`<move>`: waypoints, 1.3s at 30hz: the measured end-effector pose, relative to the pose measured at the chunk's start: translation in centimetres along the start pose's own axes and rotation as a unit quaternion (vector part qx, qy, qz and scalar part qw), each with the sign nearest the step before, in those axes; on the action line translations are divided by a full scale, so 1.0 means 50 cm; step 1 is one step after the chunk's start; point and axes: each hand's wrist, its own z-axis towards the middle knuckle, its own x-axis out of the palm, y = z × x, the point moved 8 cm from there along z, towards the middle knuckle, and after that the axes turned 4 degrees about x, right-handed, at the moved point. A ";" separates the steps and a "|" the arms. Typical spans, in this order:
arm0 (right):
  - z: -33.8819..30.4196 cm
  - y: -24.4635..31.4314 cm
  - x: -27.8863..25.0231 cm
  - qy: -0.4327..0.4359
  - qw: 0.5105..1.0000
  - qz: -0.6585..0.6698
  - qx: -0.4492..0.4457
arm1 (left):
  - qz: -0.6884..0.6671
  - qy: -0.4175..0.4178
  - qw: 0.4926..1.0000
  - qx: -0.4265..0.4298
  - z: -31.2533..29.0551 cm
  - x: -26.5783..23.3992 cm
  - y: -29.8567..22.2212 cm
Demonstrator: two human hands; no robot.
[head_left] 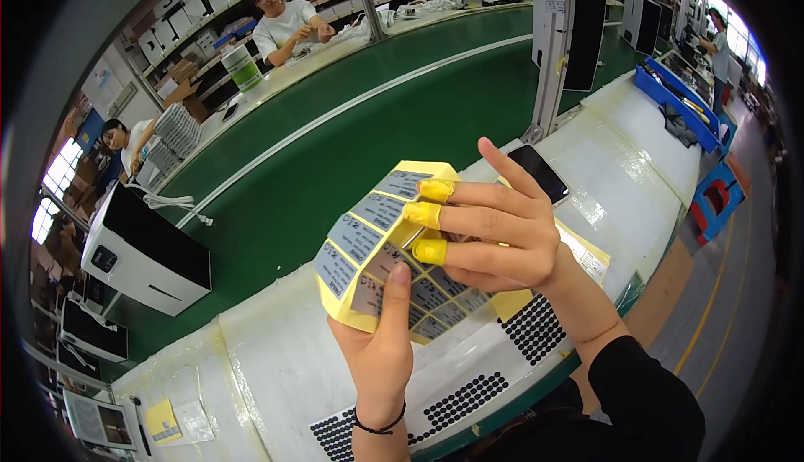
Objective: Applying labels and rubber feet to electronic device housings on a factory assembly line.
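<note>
My left hand (381, 353), wearing a dark wrist band, grips a bent yellow-backed label sheet (366, 244) with the thumb pressed on its near face. Rows of grey printed labels cover the sheet. My right hand (502, 236) is at the sheet's right side, with yellow finger cots on three fingertips. Its little finger sticks up. Between two of those fingertips shows the end of a thin metal tool (412, 237); the rest of it and the thumb are hidden. On the bench below lie sheets of round black dots (465, 401).
A phone (538, 173) lies beyond my right hand on the white-covered bench (276, 353). Further right are a blue tray (678, 106) and a blue stool (718, 198). White-and-black machines (151, 248) stand on the green conveyor (301, 185). People work across it.
</note>
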 end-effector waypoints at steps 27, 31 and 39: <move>0.011 -0.022 -0.020 -0.068 0.995 0.049 0.051 | 0.082 0.098 0.991 0.042 -0.024 -0.019 -0.013; 0.019 -0.026 -0.022 -0.079 0.992 0.054 0.082 | 0.185 0.131 0.966 0.122 -0.027 -0.028 -0.017; 0.007 0.001 -0.021 -0.080 0.996 -0.024 0.018 | 0.167 0.149 0.965 0.137 -0.032 -0.025 -0.029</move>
